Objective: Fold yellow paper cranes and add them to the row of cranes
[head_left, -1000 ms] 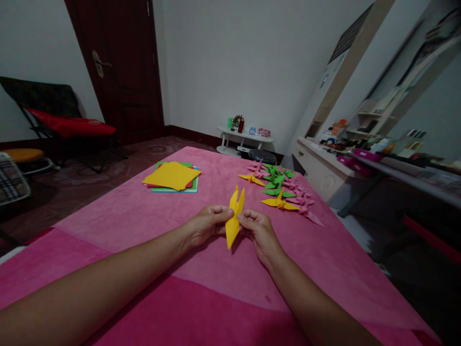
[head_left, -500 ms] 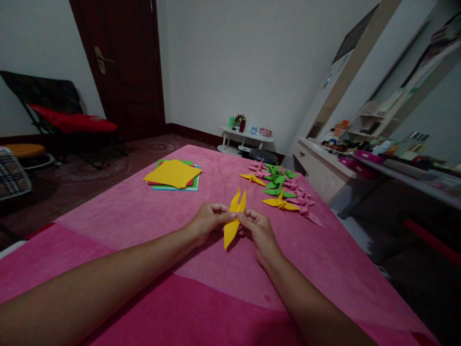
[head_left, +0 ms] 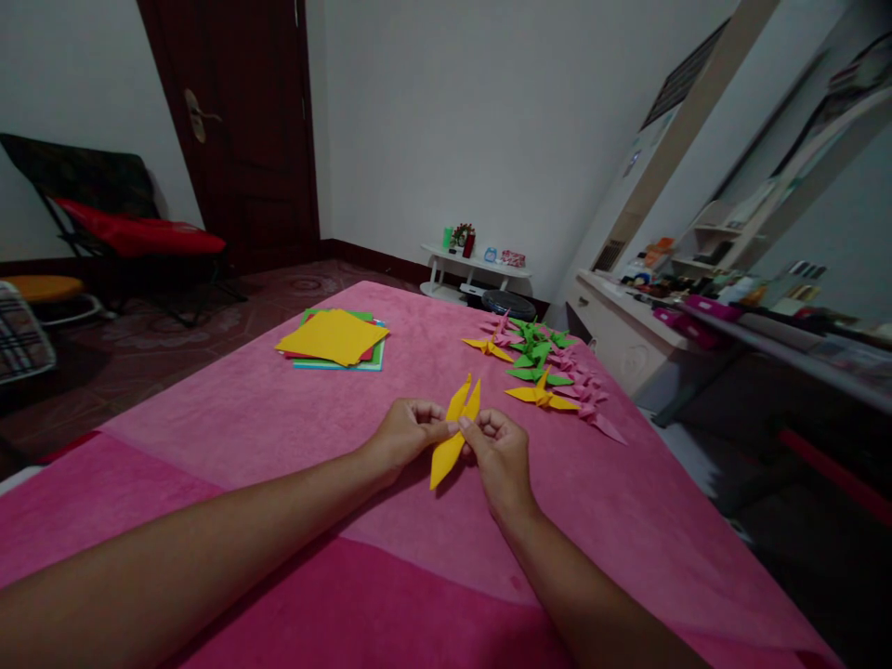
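A long, narrow folded piece of yellow paper (head_left: pixel 452 437) is pinched at its middle between both of my hands, just above the pink cloth (head_left: pixel 279 418). My left hand (head_left: pixel 404 433) grips it from the left with thumb and fingers closed. From the right, my right hand (head_left: pixel 494 448) pinches the same spot. The paper's two pointed tips stick up and away from me; its lower point hangs toward me.
A stack of coloured paper sheets (head_left: pixel 334 338), yellow on top, lies at the far left of the cloth. Several folded paper cranes (head_left: pixel 544 372) in pink, green and yellow lie at the far right. Beyond stand a dark door, a red-cushioned chair, a low white shelf and a cluttered desk.
The yellow paper has tilted so its lower point swings left and its tips lean right. Both hands keep their pinch and have shifted slightly rightward and toward me.
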`<state>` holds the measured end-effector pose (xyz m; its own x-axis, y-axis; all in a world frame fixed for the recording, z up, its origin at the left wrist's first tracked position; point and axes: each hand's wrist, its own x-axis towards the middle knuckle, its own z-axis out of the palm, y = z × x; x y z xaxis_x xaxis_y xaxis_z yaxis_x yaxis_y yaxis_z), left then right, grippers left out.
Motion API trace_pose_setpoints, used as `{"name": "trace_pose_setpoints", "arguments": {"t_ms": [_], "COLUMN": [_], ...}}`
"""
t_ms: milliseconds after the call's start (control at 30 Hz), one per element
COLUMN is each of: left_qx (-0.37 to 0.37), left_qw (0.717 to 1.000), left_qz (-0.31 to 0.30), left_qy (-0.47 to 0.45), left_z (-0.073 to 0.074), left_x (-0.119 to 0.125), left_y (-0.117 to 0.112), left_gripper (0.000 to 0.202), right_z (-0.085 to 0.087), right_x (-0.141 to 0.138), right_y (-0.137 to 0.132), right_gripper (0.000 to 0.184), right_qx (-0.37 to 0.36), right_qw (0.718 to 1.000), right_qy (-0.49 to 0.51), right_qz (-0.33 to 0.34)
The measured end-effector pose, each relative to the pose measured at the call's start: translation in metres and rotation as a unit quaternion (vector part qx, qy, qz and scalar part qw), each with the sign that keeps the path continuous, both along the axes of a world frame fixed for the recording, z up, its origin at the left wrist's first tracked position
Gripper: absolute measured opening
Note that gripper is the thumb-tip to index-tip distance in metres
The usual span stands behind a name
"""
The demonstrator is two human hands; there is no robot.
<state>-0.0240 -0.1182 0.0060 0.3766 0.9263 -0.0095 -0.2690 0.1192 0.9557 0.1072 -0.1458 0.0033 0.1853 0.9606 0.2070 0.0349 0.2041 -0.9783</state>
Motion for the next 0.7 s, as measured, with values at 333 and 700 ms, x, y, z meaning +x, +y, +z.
{"name": "trace_pose_setpoints", "arguments": {"t_ms": [333, 700], "left_qx": [-0.023, -0.07], "left_qw": [0.998, 0.991], "left_qz": [0.01, -0.047], "left_qy": [-0.057, -0.1], "left_z": [-0.01, -0.008], "left_x": [-0.004, -0.007], "left_y": [0.015, 0.019], "left_gripper": [0.042, 0.028], "right_z": [-0.002, -0.007], "right_x": [0.008, 0.012], "right_y": [0.009, 0.015], "right_gripper": [0.035, 0.024], "right_qx": [0.031, 0.031], "right_qw": [0.999, 0.998], "right_qy": [0.016, -0.007], "right_qz": [0.014, 0.051]}}
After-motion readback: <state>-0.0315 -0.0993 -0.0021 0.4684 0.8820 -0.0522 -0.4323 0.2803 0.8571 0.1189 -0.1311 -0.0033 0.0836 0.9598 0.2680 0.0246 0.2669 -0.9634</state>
